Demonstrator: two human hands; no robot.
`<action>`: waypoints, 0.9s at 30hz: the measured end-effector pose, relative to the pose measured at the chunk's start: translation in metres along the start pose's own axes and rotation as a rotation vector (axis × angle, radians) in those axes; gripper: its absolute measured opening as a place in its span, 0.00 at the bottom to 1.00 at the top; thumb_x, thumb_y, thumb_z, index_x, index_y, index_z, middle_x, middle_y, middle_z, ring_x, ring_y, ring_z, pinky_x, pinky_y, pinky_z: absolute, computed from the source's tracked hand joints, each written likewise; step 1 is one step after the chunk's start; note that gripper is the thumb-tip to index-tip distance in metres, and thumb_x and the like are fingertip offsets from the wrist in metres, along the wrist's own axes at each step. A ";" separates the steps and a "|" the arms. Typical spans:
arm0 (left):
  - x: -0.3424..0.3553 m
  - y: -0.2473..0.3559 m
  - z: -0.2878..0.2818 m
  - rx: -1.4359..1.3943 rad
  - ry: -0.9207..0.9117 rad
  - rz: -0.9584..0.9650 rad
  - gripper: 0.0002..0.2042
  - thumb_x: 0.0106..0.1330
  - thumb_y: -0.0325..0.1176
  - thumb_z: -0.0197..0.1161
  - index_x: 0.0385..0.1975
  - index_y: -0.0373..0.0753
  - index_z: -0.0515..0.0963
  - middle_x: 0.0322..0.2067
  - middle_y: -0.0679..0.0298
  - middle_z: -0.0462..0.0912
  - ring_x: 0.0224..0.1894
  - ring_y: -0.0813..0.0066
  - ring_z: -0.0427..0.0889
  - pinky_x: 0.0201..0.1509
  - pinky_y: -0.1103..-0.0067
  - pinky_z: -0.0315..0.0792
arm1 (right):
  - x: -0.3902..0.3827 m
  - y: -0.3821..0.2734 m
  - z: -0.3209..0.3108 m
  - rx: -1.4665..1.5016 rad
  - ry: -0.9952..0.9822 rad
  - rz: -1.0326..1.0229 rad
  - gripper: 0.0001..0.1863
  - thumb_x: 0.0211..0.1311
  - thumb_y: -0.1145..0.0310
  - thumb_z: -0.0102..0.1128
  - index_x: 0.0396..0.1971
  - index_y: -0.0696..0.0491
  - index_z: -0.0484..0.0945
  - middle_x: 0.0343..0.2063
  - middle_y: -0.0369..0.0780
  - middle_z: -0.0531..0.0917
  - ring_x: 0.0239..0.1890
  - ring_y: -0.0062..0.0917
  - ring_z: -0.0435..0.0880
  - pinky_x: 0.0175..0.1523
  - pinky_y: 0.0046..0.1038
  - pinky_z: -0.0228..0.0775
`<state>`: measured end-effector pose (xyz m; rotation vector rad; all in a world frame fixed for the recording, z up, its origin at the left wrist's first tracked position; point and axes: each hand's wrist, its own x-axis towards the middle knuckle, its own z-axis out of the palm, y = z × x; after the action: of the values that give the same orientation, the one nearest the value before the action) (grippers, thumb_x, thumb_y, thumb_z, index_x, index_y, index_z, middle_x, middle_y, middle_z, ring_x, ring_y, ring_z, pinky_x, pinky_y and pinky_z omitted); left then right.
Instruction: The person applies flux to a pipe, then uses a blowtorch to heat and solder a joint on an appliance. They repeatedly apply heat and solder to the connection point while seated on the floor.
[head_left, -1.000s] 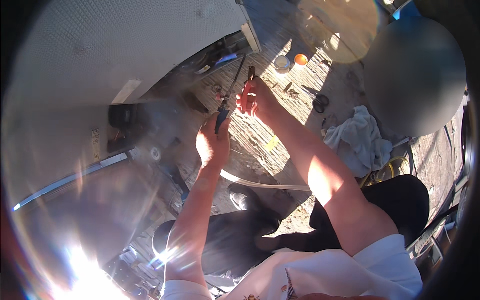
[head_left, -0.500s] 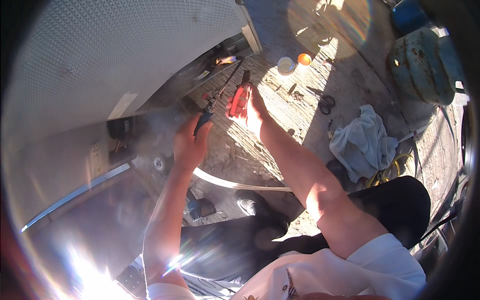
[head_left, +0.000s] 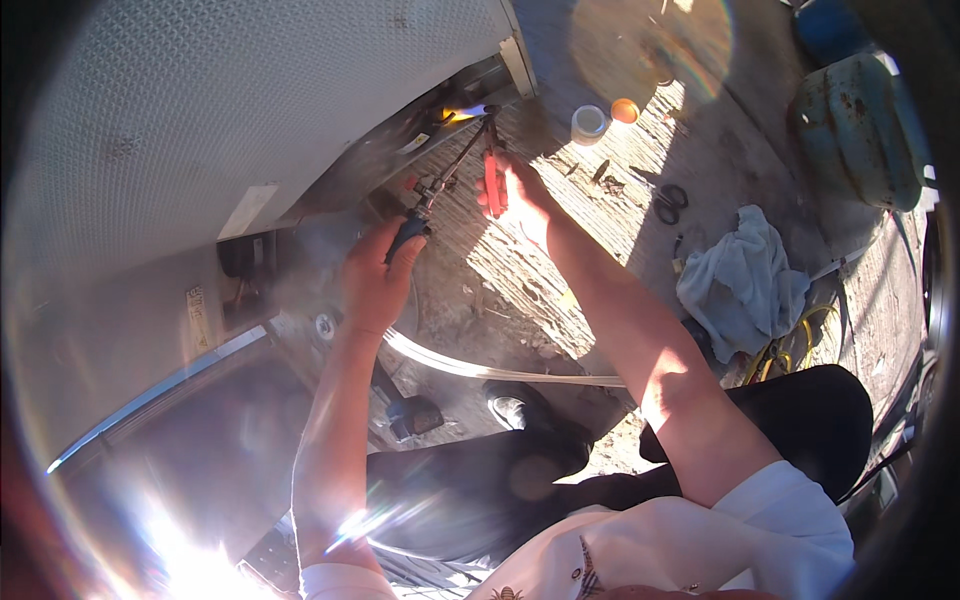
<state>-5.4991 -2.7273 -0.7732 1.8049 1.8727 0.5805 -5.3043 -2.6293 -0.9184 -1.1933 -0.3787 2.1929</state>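
My left hand (head_left: 382, 275) is closed on the dark handle of a gas torch (head_left: 408, 233), whose thin tube runs up and right to a lit yellow-blue flame (head_left: 460, 114) at the opening under a grey textured panel (head_left: 200, 90). My right hand (head_left: 515, 195) is closed on red-handled pliers (head_left: 492, 182), held upright just right of the torch tube, their dark jaws close to its tip. Whether they touch, or hold anything, I cannot tell.
On the weathered boards lie two small jars (head_left: 589, 124), small metal bits, black scissors (head_left: 670, 203) and a pale cloth (head_left: 742, 283). A rusty gas cylinder (head_left: 855, 130) stands at upper right. A white hose (head_left: 450, 365) crosses by my foot (head_left: 512, 410), near a power tool (head_left: 414, 415).
Over the last second my left hand has moved left with the torch. My right hand shifted left, then back up and right, bringing the pliers nearer the flame, which now shows yellow and blue.
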 end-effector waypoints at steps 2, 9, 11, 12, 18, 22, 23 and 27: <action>-0.004 0.000 -0.003 -0.025 0.002 -0.021 0.15 0.70 0.38 0.67 0.47 0.33 0.81 0.32 0.59 0.83 0.32 0.72 0.78 0.41 0.77 0.73 | -0.004 -0.006 0.008 -0.005 -0.014 -0.005 0.27 0.72 0.44 0.50 0.57 0.51 0.71 0.41 0.42 0.81 0.39 0.29 0.82 0.45 0.37 0.77; -0.004 0.000 -0.007 -0.012 -0.013 -0.011 0.14 0.69 0.37 0.68 0.46 0.34 0.81 0.31 0.59 0.82 0.31 0.70 0.78 0.39 0.76 0.73 | 0.004 -0.008 0.016 -0.085 0.004 -0.084 0.14 0.67 0.57 0.59 0.44 0.50 0.75 0.35 0.38 0.79 0.33 0.25 0.80 0.35 0.31 0.73; -0.005 -0.001 -0.005 -0.021 0.016 0.013 0.13 0.69 0.37 0.68 0.45 0.34 0.81 0.30 0.59 0.81 0.31 0.70 0.78 0.39 0.76 0.72 | 0.006 -0.010 0.018 -0.081 0.019 -0.105 0.09 0.65 0.62 0.58 0.40 0.49 0.75 0.32 0.36 0.78 0.30 0.23 0.79 0.31 0.28 0.70; -0.005 -0.003 -0.005 -0.033 0.021 0.013 0.13 0.69 0.37 0.68 0.45 0.34 0.81 0.30 0.59 0.81 0.30 0.69 0.77 0.38 0.76 0.72 | 0.007 -0.011 0.020 -0.091 0.014 -0.104 0.09 0.65 0.62 0.58 0.40 0.49 0.75 0.31 0.36 0.78 0.29 0.22 0.79 0.30 0.28 0.70; -0.007 -0.008 -0.004 -0.045 0.013 -0.003 0.14 0.66 0.37 0.69 0.46 0.35 0.81 0.33 0.55 0.83 0.33 0.56 0.83 0.38 0.71 0.75 | 0.013 -0.013 0.024 -0.176 0.072 -0.073 0.09 0.65 0.62 0.58 0.40 0.49 0.75 0.28 0.34 0.77 0.27 0.21 0.77 0.28 0.27 0.68; -0.007 -0.006 -0.006 -0.026 0.011 -0.004 0.15 0.66 0.37 0.70 0.46 0.35 0.81 0.33 0.55 0.83 0.32 0.56 0.83 0.37 0.71 0.76 | 0.010 -0.010 0.025 -0.122 0.080 -0.055 0.11 0.65 0.61 0.58 0.41 0.50 0.76 0.29 0.35 0.79 0.27 0.22 0.79 0.29 0.28 0.71; -0.008 -0.006 -0.006 -0.021 0.013 -0.005 0.15 0.66 0.37 0.70 0.46 0.35 0.81 0.33 0.55 0.83 0.32 0.56 0.83 0.36 0.71 0.76 | 0.011 -0.009 0.025 -0.106 0.077 -0.047 0.11 0.65 0.60 0.58 0.42 0.51 0.76 0.29 0.36 0.79 0.27 0.22 0.79 0.30 0.29 0.72; -0.007 -0.007 -0.004 -0.002 0.045 0.049 0.14 0.68 0.36 0.68 0.45 0.34 0.80 0.30 0.56 0.81 0.30 0.63 0.79 0.36 0.73 0.73 | 0.017 -0.001 0.021 -0.104 0.080 -0.055 0.13 0.66 0.59 0.58 0.44 0.51 0.77 0.31 0.37 0.81 0.29 0.24 0.81 0.31 0.31 0.74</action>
<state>-5.5071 -2.7347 -0.7737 1.8556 1.8607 0.6451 -5.3284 -2.6175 -0.9173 -1.3061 -0.4914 2.0936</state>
